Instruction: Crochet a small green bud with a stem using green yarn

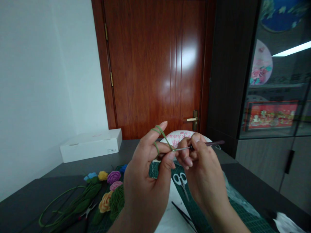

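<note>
My right hand [201, 171] pinches a thin crochet hook [187, 148] with a dark handle, its metal tip pointing left into the yarn. Green yarn [162, 133] loops around the raised index finger of my left hand [145, 181] and runs down to the hook tip. The thumb and middle finger of my left hand pinch the work at that tip, and the fingers of both hands nearly meet there. The small piece being pinched is hidden by my fingers. Below my hands, white-handled scissors [181, 184] lie on a green cutting mat [194, 194].
Several crocheted flowers [109, 191] with green stems lie on the dark table at left. Black tweezers [183, 215] lie near the scissors. A round printed white paper [177, 137] stands behind my hands. A white box [91, 145] sits at the far left of the table.
</note>
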The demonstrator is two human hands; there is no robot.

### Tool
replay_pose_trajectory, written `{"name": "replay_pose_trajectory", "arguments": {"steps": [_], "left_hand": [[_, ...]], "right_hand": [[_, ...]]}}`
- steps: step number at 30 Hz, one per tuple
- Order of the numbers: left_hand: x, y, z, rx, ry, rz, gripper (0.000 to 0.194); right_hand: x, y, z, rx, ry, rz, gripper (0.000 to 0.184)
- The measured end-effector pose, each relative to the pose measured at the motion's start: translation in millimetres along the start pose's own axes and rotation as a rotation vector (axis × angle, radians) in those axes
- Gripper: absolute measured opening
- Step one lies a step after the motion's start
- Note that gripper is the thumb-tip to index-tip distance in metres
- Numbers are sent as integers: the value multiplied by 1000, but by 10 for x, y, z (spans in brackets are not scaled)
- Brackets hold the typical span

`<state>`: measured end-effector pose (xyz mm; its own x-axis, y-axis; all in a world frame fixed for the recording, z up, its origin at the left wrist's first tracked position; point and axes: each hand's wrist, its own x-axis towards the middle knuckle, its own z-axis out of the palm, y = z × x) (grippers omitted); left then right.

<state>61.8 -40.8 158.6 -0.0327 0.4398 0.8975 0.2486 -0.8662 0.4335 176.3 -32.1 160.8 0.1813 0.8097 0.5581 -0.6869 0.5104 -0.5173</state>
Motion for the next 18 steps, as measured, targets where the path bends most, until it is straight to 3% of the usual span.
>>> {"name": "replay_pose_trajectory", "arguments": {"steps": [4, 7, 18], "left_hand": [[11, 13, -7, -58, -35, -69, 49], [9, 23, -9, -58, -61, -96, 45], [0, 33, -6, 2, -60, 21, 40]], "right_hand": [[92, 58, -38, 259, -71, 384, 37], [134, 91, -66, 389, -94, 540, 41], [152, 63, -107, 468, -123, 566, 39]]}}
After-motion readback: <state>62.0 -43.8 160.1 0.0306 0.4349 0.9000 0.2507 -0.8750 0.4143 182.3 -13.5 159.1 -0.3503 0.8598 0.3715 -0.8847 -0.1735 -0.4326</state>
